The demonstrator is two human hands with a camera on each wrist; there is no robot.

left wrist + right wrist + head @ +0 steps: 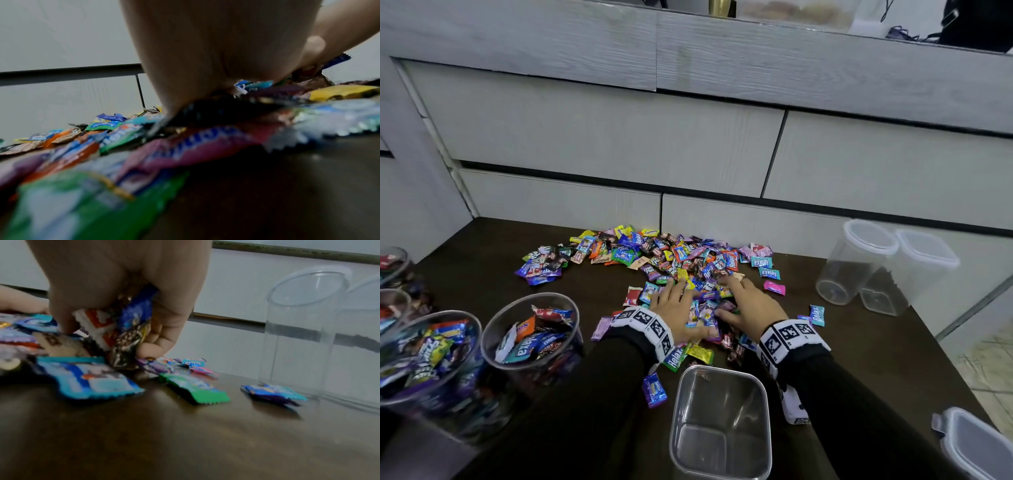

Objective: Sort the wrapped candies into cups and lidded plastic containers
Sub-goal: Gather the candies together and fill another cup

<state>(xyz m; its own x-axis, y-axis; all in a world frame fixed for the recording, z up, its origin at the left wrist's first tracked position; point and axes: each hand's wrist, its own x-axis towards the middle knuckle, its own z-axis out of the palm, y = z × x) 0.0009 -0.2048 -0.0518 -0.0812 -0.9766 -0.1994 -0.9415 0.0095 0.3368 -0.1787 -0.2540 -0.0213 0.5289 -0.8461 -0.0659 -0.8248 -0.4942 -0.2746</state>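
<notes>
A heap of wrapped candies (661, 260) in many colours lies spread over the dark table (876, 342). My left hand (674, 299) lies flat on the near part of the heap, fingers straight and pressing on wrappers; the left wrist view shows the left hand (205, 48) bearing down on the candies (185, 146). My right hand (743, 301) sits beside it on the heap. In the right wrist view the right hand (109, 335) curls its fingers round a bunch of candies (133, 316). An empty square container (719, 425) stands open just in front of both wrists.
Cups holding candies (530, 335) (428, 356) stand at the left, more at the far left edge. Two clear lidded containers (859, 263) (914, 274) stand at the right, near the table's edge. A lidded box (976, 445) sits at the front right corner. Grey drawers (619, 137) back the table.
</notes>
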